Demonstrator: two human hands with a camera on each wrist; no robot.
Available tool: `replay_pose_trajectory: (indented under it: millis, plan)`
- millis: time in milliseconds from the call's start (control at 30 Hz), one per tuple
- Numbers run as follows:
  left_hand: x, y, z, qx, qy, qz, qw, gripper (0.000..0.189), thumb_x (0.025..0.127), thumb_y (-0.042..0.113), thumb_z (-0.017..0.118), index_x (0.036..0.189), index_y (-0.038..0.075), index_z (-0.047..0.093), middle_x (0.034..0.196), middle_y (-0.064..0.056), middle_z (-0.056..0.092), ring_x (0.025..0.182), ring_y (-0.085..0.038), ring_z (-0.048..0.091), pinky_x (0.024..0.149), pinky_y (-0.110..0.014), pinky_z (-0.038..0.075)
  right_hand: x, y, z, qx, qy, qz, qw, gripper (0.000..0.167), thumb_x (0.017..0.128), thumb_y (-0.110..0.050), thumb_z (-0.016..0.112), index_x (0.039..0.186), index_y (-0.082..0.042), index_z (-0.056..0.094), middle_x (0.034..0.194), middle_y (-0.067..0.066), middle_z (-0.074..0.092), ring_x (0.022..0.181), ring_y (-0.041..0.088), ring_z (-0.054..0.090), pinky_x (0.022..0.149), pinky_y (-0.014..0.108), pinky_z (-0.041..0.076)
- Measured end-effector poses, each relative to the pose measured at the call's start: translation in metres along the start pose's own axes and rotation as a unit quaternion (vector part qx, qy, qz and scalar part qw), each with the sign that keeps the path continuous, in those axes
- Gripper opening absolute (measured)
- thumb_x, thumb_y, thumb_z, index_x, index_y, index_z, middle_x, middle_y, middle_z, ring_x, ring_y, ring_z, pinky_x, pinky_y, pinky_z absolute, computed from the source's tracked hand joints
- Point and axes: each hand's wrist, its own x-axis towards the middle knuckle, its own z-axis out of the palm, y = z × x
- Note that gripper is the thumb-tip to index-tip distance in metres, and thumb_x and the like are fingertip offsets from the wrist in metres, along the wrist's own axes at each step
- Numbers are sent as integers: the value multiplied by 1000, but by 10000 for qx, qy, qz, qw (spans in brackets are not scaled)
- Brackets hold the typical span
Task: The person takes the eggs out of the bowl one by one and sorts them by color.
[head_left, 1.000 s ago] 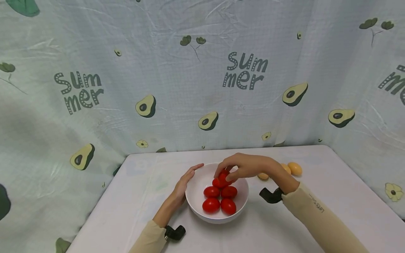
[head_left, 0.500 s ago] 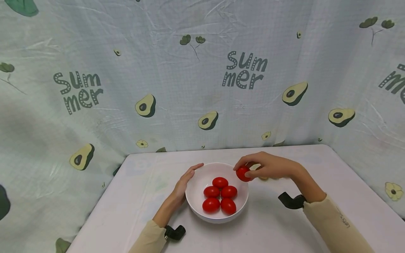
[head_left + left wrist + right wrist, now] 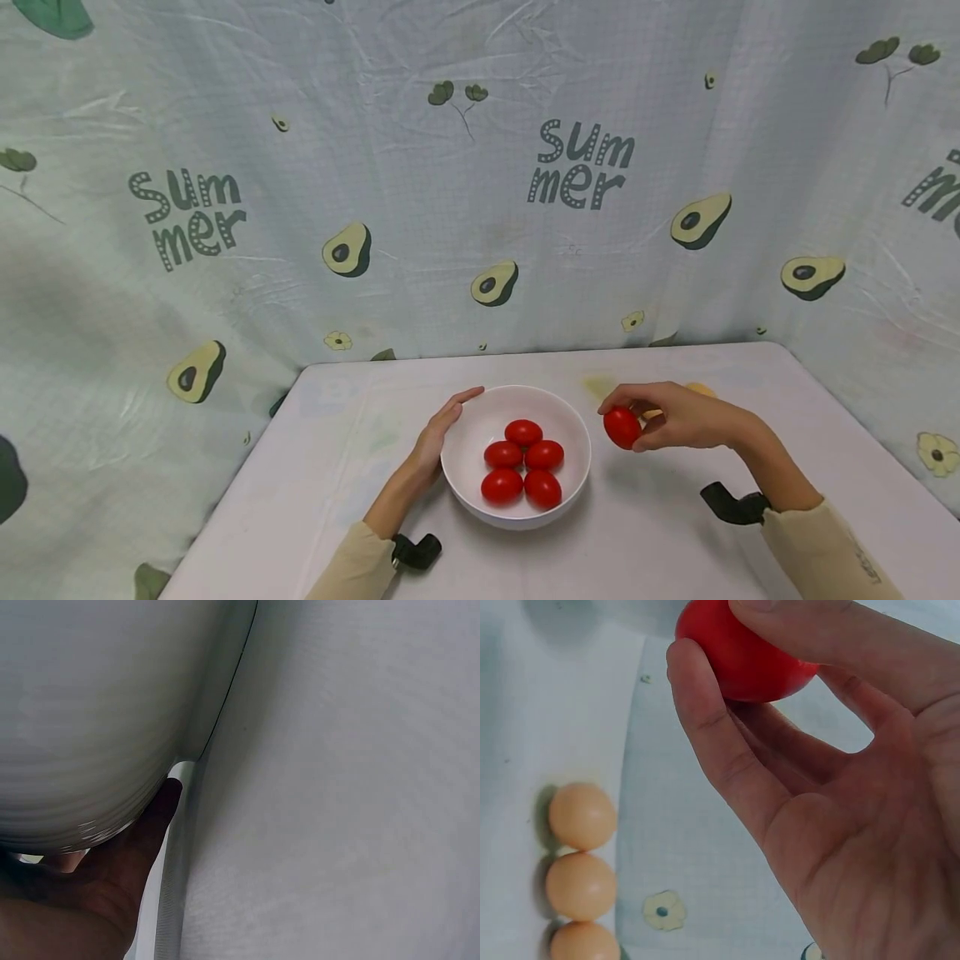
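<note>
My right hand (image 3: 686, 417) pinches a red egg (image 3: 622, 427) between thumb and fingers, above the table to the right of the white bowl (image 3: 577, 483). Close up in the right wrist view, the red egg (image 3: 746, 656) is smooth and glossy, its top partly covered by the thumb. Inside the bowl lie several more red eggs (image 3: 522, 432). My left hand (image 3: 431, 442) rests against the bowl's left side, a finger stretched along the rim. In the left wrist view, the left hand's fingers (image 3: 154, 817) lie extended against the bowl's outer wall (image 3: 90, 735).
Tan eggs (image 3: 583, 886) stand in a row on the table, mostly behind my right hand in the head view. The white table (image 3: 360, 417) ends at a patterned cloth (image 3: 420, 208) behind it. A black wrist mount (image 3: 735, 504) sits on my right arm.
My right hand has lifted a red egg out of the bowl and carried it right, past the rim. The left hand and the bowl have stayed in place.
</note>
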Motion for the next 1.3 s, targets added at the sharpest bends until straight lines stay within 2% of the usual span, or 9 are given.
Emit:
replay_pose_trajectory:
  millis: [167,300,400,600,767,1000,1300]
  plan:
    - [0,1,0,5,8,-9,10000,50,112,35,26,157,25,44,167,-5,37,148,-33,45,117,-38,46,-6,14,0,112,39,306,9995,46,88,-12,78,131,-16,61,136,14,61,119,32,59,88,27,61]
    - [-1,0,0,10,-22,-16,10000,50,111,35,27,158,25,43,167,-5,36,148,-33,45,117,-38,46,-11,24,0,375,19,610,9974,48,88,-11,78,133,-9,60,139,20,57,117,32,63,86,30,63]
    - [-1,0,0,13,-46,-30,10000,50,112,35,26,158,25,43,168,-5,36,149,-33,44,117,-38,46,-15,32,2,514,49,686,9963,50,88,-10,78,135,-5,59,139,22,54,115,31,64,84,32,64]
    - [-1,0,0,69,-113,48,9999,52,112,35,24,159,20,41,168,-8,35,149,-34,42,119,-39,43,-18,47,8,405,16,866,9954,54,88,-11,77,137,-2,55,134,19,58,114,28,63,85,29,61]
    - [-1,2,0,63,-70,22,10000,51,112,36,25,158,22,42,167,-7,37,149,-33,43,120,-39,43,-17,55,11,378,51,930,9949,58,87,-10,77,137,-1,50,132,16,59,115,29,60,86,24,59]
    - [0,2,0,93,-43,5,9999,51,112,36,26,158,22,43,168,-7,36,149,-33,43,119,-37,44,-15,59,12,102,-15,897,9959,50,84,-13,77,128,-4,55,124,11,63,108,25,61,83,22,57]
    - [0,2,-1,87,-101,72,9999,51,112,35,25,159,20,41,169,-8,34,151,-34,41,119,-36,44,-12,63,14,-67,61,1137,9935,43,84,-14,79,123,-7,60,117,7,65,104,23,63,78,25,59]
